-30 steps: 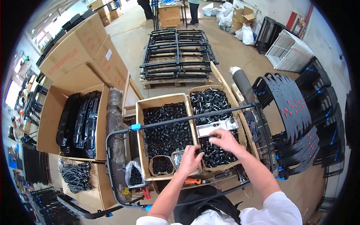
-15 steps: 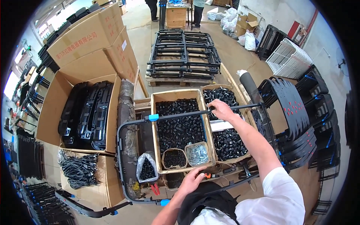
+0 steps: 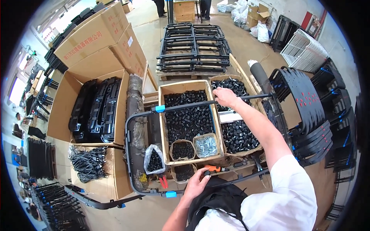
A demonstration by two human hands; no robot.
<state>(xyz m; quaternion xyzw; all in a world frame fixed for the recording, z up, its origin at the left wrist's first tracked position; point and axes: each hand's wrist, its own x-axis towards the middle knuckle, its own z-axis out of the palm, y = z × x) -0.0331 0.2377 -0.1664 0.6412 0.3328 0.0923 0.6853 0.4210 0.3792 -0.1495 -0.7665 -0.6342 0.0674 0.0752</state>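
Observation:
A large black tubular frame [image 3: 130, 154] with blue tape pieces lies across the bins in front of me. My right hand [image 3: 227, 97] has its fingers closed at the frame's far bar, beside a bin of black screw knobs [image 3: 239, 135]; what they grip is hidden. My left hand [image 3: 196, 185] is near the frame's near bar. It pinches a small black knob [image 3: 207, 173] between thumb and fingers. Just beyond that hand lies an orange and black screwdriver [image 3: 215, 168]. A wooden bin [image 3: 162, 127] holds many black caps, plus small boxes of silver screws [image 3: 206, 146] and tiny black parts [image 3: 182, 150].
Left stands an open carton [image 3: 59, 111] of black plastic panels, with bundled black cables [image 3: 89, 163] nearer me. A bag of black parts [image 3: 155, 159] and red-handled pliers [image 3: 163, 181] lie inside the frame's outline. Stacked frames [image 3: 194, 48] rest on a pallet ahead; curved black parts [image 3: 302, 102] stand right.
The view has shifted slightly. My left hand has turned so the black knob in its fingers shows more plainly. My right hand stays at the far bar.

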